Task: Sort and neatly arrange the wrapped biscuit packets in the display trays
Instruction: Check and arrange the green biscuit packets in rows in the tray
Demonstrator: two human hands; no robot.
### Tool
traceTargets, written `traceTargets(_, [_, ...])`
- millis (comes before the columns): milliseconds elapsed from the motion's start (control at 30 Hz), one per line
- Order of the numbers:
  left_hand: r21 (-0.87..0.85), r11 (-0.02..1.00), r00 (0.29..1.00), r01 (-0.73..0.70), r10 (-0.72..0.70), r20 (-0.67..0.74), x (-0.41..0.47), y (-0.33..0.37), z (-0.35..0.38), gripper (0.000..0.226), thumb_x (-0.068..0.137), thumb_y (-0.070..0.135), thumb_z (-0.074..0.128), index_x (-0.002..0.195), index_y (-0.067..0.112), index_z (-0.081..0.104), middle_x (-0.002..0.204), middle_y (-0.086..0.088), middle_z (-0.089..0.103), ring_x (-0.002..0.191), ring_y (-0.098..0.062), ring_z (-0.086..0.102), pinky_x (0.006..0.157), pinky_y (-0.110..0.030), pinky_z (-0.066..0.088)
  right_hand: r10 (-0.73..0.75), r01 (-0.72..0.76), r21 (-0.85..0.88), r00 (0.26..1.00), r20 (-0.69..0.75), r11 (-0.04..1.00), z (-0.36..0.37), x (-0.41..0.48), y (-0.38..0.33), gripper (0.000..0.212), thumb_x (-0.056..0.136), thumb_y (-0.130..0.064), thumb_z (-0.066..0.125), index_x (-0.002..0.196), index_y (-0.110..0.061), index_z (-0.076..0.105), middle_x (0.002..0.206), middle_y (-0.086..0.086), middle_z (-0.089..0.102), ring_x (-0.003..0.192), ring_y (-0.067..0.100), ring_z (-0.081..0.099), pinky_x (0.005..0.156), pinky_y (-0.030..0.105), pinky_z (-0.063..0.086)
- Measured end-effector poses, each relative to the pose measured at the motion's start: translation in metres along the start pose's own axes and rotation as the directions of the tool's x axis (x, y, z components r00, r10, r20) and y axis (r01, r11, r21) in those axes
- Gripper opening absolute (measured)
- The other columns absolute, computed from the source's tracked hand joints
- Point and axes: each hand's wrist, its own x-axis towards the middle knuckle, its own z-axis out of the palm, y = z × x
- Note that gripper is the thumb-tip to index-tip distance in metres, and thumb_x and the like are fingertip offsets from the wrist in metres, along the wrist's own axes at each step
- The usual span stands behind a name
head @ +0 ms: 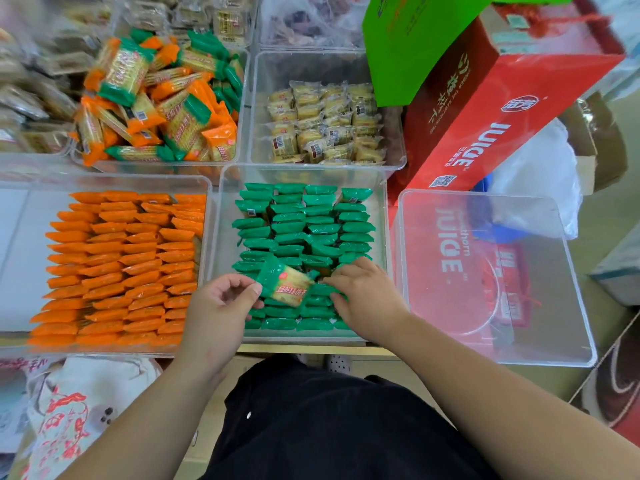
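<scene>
A clear tray (388, 209) in front of me holds several neat rows of green biscuit packets (304, 230). My left hand (221, 306) pinches one loose green packet (285, 282) by its end, tilted above the near rows. My right hand (363, 296) rests on the green rows at the tray's near right, fingers bent onto the packets. To the left, a clear tray (207, 188) holds rows of orange packets (121, 268). Behind it stands a tray (242, 98) with a jumbled heap of orange and green packets (159, 105).
A tray of pale yellow packets (325, 123) stands at the back middle. An empty clear tray (495, 278) lies on red juice boxes (485, 109) at the right. A green box (415, 39) leans behind. Printed bags (69, 410) lie at the lower left.
</scene>
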Motion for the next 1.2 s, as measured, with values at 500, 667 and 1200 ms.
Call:
traceTargets(500, [-0.429,0.889,0.978,0.159,-0.081,0.194,-0.072,0.033,0.041,0.014,0.095,-0.003,0.054,0.093,0.009,0.061,0.094,-0.014,0.07,0.077,-0.023,0.07,0.073,-0.037,0.051,0.401,-0.25,0.964,0.895,0.196,0.086,-0.079,-0.089,0.009,0.011,0.091,-0.001,0.068,0.088,-0.012,0.072,0.075,0.004,0.071,0.066,0.009,0.062,0.059,0.019,0.047])
traceTargets(667, [-0.347,0.928,0.971,0.139,-0.058,0.232,-0.086,0.035,0.05,0.027,0.097,0.0,0.053,0.117,0.016,0.063,0.101,-0.015,0.075,0.083,-0.027,0.072,0.075,-0.04,0.053,0.356,-0.099,0.977,0.934,0.027,0.186,-0.095,-0.106,0.011,0.01,0.091,-0.001,0.068,0.083,-0.007,0.07,0.07,0.001,0.067,0.063,0.008,0.057,0.061,0.019,0.046])
traceTargets(1200, [-0.207,0.978,0.989,0.027,0.004,0.146,-0.088,0.046,0.089,0.011,0.099,0.002,0.054,0.106,0.005,0.062,0.089,-0.018,0.07,0.066,-0.026,0.073,0.061,-0.033,0.058,0.186,0.072,0.953,0.974,-0.131,0.295,-0.11,-0.128,0.028,0.009,0.091,-0.028,0.069,0.094,-0.024,0.062,0.072,0.021,0.056,0.06,0.023,0.053,0.061,0.037,0.045])
